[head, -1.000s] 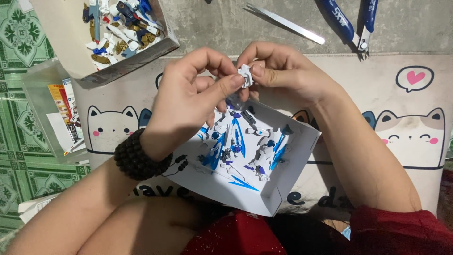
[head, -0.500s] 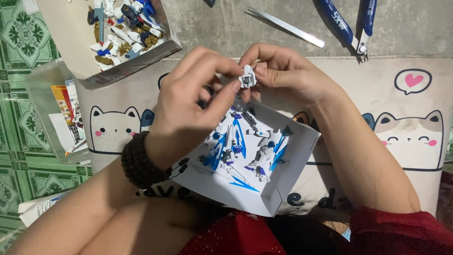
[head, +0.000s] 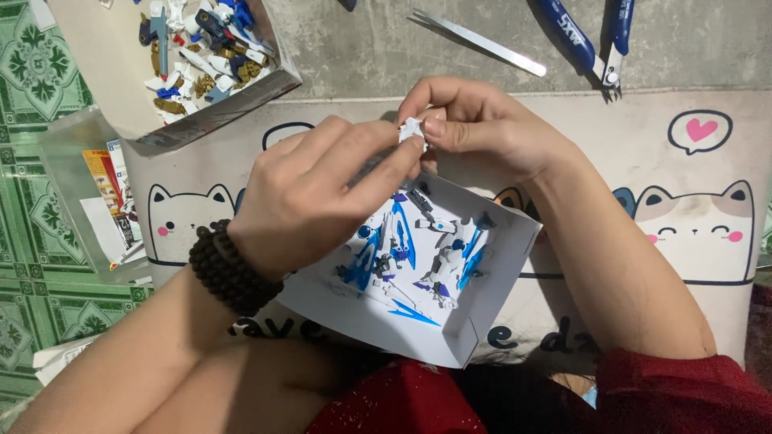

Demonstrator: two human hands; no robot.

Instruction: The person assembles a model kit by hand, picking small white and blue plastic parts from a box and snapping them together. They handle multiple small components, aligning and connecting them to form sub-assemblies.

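The fingertips of both hands met on a small white plastic piece (head: 412,131), held in the air just above the far edge of a shallow white box lid (head: 482,321). The left hand (head: 314,193) pinched the piece with thumb and forefinger closed on it, the other fingers curled loosely behind. The right hand (head: 482,133) gripped the same piece from the other side, thumb pressed flat on top and fingers folded beneath. How the piece was shaped in detail could not be told; it was too small.

The box lid lay tilted on the person's lap, its inside printed with blue and white robot figures, and its side walls folded up. A bracelet of dark beads (head: 229,269) circled the left wrist. The right forearm ran down to a red sleeve (head: 683,394).

Under the lid lay a pale mat (head: 691,201) printed with cat faces and a pink heart in a speech bubble. Beyond the mat, on the grey floor, lay metal tweezers (head: 478,42) and blue-handled cutters (head: 599,40), well apart from the hands. At the upper left stood an open cardboard box (head: 104,88) holding loose white, blue and gold parts. Beside it sat a clear plastic bag (head: 88,201) with coloured printed sheets, on green patterned tiles (head: 32,265).
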